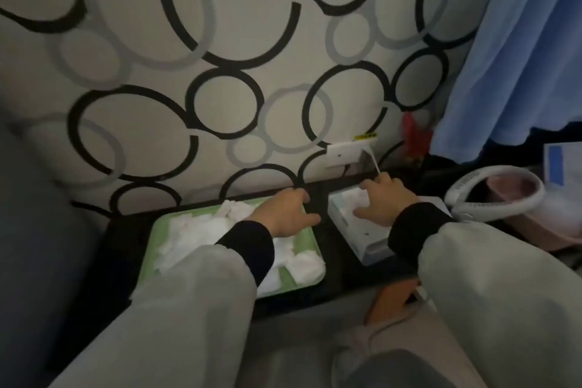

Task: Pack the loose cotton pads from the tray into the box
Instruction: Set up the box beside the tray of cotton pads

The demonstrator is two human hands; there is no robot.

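Pale green rectangular plastic tray [157, 230] holds a heap of loose white cotton pads [201, 230]. Left hand [285, 214] lies palm-down over the tray's far right corner, fingers spread; can't tell if it holds anything. Just right of the tray, the right hand [384, 201] presses spread fingers on pads in the open white cardboard box [356, 230].

cotton pads [195, 227]: fluffy, matt | tray [153, 239]: smooth plastic | box [362, 236]: matt card

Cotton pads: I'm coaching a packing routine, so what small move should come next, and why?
Probably the left hand should close on a few cotton pads beneath it in the green tray, since many lie loose there while the right hand rests on pads in the box.
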